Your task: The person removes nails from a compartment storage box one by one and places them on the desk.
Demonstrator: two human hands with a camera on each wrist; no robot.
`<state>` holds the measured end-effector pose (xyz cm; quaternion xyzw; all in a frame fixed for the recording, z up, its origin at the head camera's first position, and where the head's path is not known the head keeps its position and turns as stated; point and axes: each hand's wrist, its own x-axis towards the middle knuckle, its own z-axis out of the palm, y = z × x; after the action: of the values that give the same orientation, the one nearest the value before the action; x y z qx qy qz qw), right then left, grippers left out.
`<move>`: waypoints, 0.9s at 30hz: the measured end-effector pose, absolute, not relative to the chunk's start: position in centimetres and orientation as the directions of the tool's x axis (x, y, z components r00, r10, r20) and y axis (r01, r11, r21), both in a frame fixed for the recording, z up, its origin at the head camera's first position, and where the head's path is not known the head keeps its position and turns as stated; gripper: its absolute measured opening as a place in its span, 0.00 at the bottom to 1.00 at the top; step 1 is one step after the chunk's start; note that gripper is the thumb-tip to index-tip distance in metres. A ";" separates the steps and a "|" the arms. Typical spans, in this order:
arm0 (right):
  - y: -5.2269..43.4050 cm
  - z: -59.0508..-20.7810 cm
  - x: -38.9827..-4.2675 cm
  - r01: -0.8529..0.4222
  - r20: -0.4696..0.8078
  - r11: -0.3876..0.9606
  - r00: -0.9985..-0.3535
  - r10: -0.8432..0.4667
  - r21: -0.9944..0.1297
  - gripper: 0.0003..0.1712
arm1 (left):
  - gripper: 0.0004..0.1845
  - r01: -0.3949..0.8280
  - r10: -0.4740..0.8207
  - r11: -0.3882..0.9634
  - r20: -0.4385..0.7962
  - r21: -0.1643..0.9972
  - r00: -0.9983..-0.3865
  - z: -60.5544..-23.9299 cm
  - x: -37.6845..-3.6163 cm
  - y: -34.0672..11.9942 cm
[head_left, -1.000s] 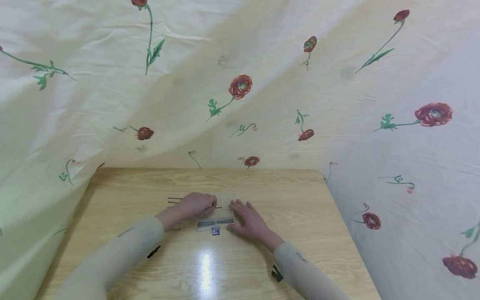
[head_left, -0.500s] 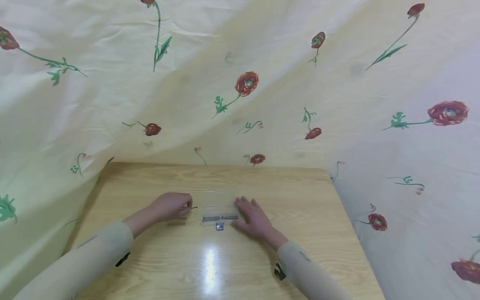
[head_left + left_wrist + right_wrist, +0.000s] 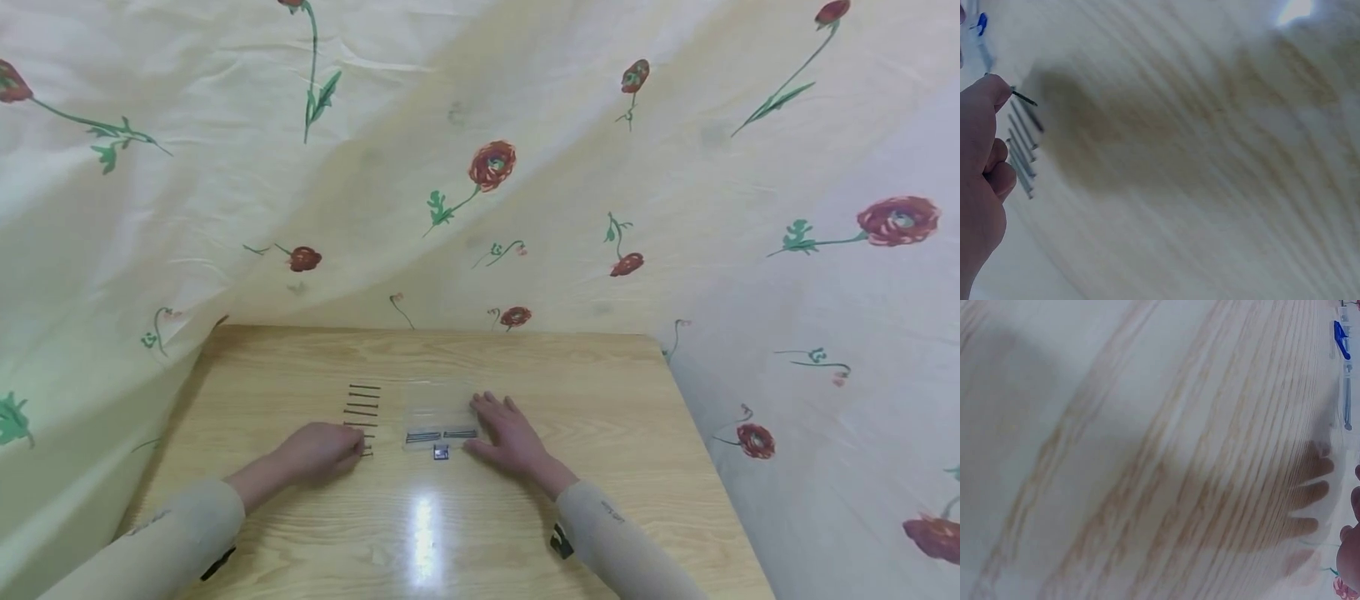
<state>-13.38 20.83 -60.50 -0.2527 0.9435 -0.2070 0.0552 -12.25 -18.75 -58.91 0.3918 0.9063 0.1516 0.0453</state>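
Observation:
My left hand [image 3: 322,452] is at the near end of a row of loose nails [image 3: 363,406] on the tabletop. In the left wrist view, its thumb and finger pinch a thin dark nail [image 3: 1025,98], whose free end sticks out over the wood. Right of the row lies a clear plastic box [image 3: 429,421] with a blue latch [image 3: 441,452] at its front. Two bundles of nails [image 3: 423,437] lie in its front compartments. My right hand [image 3: 510,433] rests along the box's right edge with fingers spread; only a little of it shows in the right wrist view.
The wooden table [image 3: 585,392] extends around the box and nails. A flowered cloth [image 3: 555,208] hangs behind the table and down both sides. Light glares off the wood in front of the box.
My left hand went from over the box leftward with a nail, then down toward the near end of the row, uncovering the farther nails. My right hand stayed beside the box.

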 end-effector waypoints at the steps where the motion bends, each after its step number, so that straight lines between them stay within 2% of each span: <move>1: 20.8 -60.4 -13.4 -0.452 -0.002 0.786 -0.866 -0.500 -0.422 0.47 | 0.10 0.691 0.719 0.653 0.030 0.311 -0.694 -59.1 -12.1 -18.8; 15: 21.0 -60.2 -13.5 -0.445 -0.015 0.788 -0.867 -0.498 -0.426 0.47 | 0.12 0.685 0.686 0.676 0.107 0.271 -0.720 -59.9 -11.7 -18.8; 27: 20.9 -60.6 -13.4 -0.454 -0.012 0.788 -0.864 -0.504 -0.416 0.47 | 0.01 0.633 0.653 0.698 0.064 0.335 -0.754 -59.0 -11.9 -18.0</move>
<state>-13.44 20.86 -60.59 -0.2538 0.9436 -0.2039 0.0611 -11.90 -18.03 -58.95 0.3493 0.9209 0.1707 0.0299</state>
